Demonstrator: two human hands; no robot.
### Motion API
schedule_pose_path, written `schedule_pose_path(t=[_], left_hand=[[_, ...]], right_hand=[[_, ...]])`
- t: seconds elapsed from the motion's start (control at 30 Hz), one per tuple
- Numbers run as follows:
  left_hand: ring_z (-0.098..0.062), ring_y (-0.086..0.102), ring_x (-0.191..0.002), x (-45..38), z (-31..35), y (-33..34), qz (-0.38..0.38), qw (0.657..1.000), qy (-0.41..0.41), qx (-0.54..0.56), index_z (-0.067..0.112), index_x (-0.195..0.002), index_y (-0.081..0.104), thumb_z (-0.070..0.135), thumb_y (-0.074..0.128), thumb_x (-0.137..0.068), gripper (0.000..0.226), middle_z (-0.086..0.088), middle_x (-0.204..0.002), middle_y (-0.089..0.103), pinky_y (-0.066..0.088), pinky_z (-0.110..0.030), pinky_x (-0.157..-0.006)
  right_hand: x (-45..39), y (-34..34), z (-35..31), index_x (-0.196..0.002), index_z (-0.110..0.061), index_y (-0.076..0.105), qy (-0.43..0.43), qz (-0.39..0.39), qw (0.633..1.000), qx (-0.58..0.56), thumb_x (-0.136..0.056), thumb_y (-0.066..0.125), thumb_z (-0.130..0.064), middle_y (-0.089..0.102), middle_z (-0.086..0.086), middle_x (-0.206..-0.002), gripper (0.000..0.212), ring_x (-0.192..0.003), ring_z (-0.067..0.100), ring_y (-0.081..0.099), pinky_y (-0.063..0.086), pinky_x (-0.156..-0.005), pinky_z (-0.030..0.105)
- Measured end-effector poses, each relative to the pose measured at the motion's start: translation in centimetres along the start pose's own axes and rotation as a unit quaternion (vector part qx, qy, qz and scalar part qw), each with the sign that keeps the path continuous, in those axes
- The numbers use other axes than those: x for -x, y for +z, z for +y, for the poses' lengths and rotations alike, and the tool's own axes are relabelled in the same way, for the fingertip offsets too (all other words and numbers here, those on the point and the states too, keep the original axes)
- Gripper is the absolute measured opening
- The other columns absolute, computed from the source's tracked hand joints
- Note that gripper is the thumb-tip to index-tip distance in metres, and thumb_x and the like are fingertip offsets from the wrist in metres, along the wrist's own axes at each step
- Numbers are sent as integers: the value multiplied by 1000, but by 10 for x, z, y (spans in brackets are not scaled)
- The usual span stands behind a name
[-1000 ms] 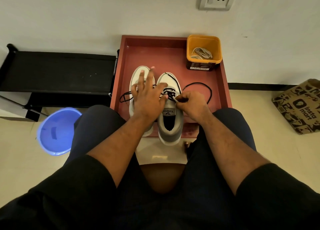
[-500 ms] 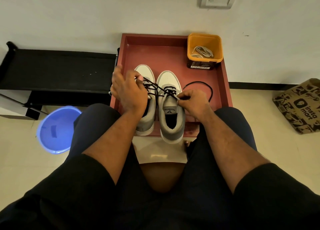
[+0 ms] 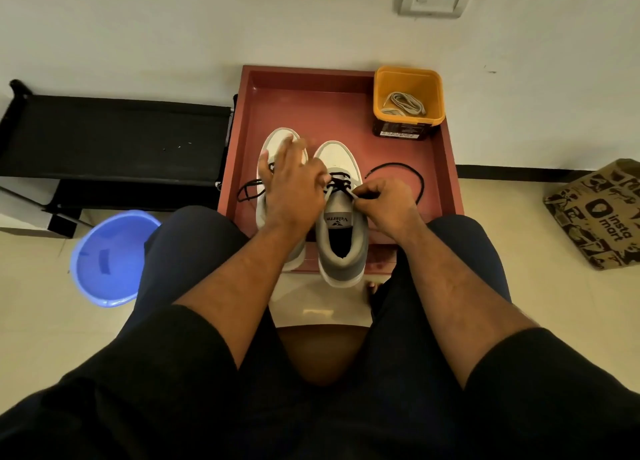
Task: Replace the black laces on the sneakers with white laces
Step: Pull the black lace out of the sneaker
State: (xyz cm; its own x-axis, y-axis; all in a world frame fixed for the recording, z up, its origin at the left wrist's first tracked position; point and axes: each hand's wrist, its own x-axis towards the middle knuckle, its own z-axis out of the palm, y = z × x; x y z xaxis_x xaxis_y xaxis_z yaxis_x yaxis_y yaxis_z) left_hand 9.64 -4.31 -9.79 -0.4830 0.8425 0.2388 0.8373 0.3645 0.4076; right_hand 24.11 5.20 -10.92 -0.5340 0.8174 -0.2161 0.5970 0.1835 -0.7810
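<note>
Two white and grey sneakers stand side by side in a red tray (image 3: 304, 113), toes toward the wall. The right sneaker (image 3: 341, 224) has black laces (image 3: 341, 182) across its front; a loose black end (image 3: 398, 168) loops onto the tray to the right. My right hand (image 3: 388, 203) pinches the black lace at the tongue. My left hand (image 3: 294, 189) lies over the left sneaker (image 3: 280, 144), fingers spread and blurred. A black lace end (image 3: 247, 191) trails left of that shoe. White laces (image 3: 403, 103) lie in an orange tub (image 3: 408, 81).
A black rack (image 3: 114, 137) stands left of the tray. A blue bucket (image 3: 110, 255) sits on the floor at the left. A brown paper bag (image 3: 599, 213) lies at the right. My knees frame the tray's near edge.
My left hand has moved from the left edge of the left sneaker back over its top, fingers spread. The black lace it stretched across now trails left. My right hand stays on the lace.
</note>
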Motion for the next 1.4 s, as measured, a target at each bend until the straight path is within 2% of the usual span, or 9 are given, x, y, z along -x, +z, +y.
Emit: schedule_pose_path(t=[0.2, 0.3, 0.4, 0.5, 0.6, 0.87, 1.0, 1.2, 1.4], left_hand=[[-21, 56, -109, -16, -28, -30, 170, 945, -249, 131, 18, -97, 67, 15, 60, -89, 11, -2, -119, 56, 37, -44, -104], [-28, 48, -125, -21, -41, -34, 149, 934, -305, 115, 20, -125, 57, 26, 62, -89, 37, -6, -136, 47, 36, -47, -106], [-32, 23, -143, -12, -30, -27, 37, 969, -244, 28, 24, -147, 34, 39, 64, -88, 68, -9, -154, 28, 23, -52, -112], [-22, 34, -129, 2, -5, -14, -52, 995, -81, -32, 29, -121, 63, 47, 58, -90, 35, 0, -133, 46, 26, -43, -103], [-24, 47, -115, 8, 11, -2, -104, 990, 1, -98, 25, -112, 64, 46, 51, -94, 31, -1, -119, 57, 31, -42, -95], [-19, 65, -78, 3, -12, -3, -121, 977, -144, 96, 19, -89, 72, 29, 66, -85, 12, 2, -80, 68, 50, -31, -68], [-14, 64, -74, 5, -9, 0, -141, 971, -134, 141, 14, -95, 74, 23, 69, -85, 14, -1, -83, 71, 49, -26, -69], [-9, 59, -55, 12, -11, 6, -162, 942, -157, 248, 5, -92, 71, 14, 72, -84, 11, 4, -63, 63, 56, -30, -58], [-12, 56, -55, 14, -12, 7, -136, 936, -167, 280, 10, -114, 67, 8, 71, -84, 30, 3, -61, 57, 59, -38, -62]], right_hand=[[-2, 2, 0, -90, -19, 75, 21, 6, 1000, -14, -78, 71, -8, 65, -13, -73, 16, -64, 3, 60, 51, -59, 18], [-2, 2, 0, -90, -19, 75, 20, 4, 1000, -8, -78, 73, -10, 65, -13, -75, 15, -66, -1, 59, 46, -61, 16], [-2, 4, -1, -93, -17, 73, 7, 8, 1000, 3, -78, 74, -14, 65, -10, -81, 15, -71, 2, 58, 49, -68, 22], [-2, 10, -4, -101, -15, 71, -10, 22, 1000, 3, -79, 77, -18, 64, -6, -90, 23, -79, 6, 57, 50, -73, 24], [-2, 14, -9, -103, -11, 72, -35, 32, 997, 54, -84, 71, -15, 69, 3, -98, 19, -87, 11, 60, 52, -82, 29], [-3, 7, -4, -94, -13, 73, 14, 79, 996, 30, -84, 71, -11, 68, 0, -89, 10, -80, 12, 61, 54, -77, 31], [2, 14, -11, -118, -19, 66, -104, 38, 978, 177, -88, 63, -14, 56, 2, -114, 31, -108, 18, 50, 40, -88, 26], [0, 26, -12, -106, -17, 70, -173, 43, 948, 263, -88, 63, -20, 54, 3, -116, 20, -107, 24, 46, 41, -92, 38], [-10, 8, -4, -85, -15, 73, -41, 136, 987, 78, -82, 68, -16, 66, -3, -91, 6, -92, 16, 59, 47, -81, 29]])
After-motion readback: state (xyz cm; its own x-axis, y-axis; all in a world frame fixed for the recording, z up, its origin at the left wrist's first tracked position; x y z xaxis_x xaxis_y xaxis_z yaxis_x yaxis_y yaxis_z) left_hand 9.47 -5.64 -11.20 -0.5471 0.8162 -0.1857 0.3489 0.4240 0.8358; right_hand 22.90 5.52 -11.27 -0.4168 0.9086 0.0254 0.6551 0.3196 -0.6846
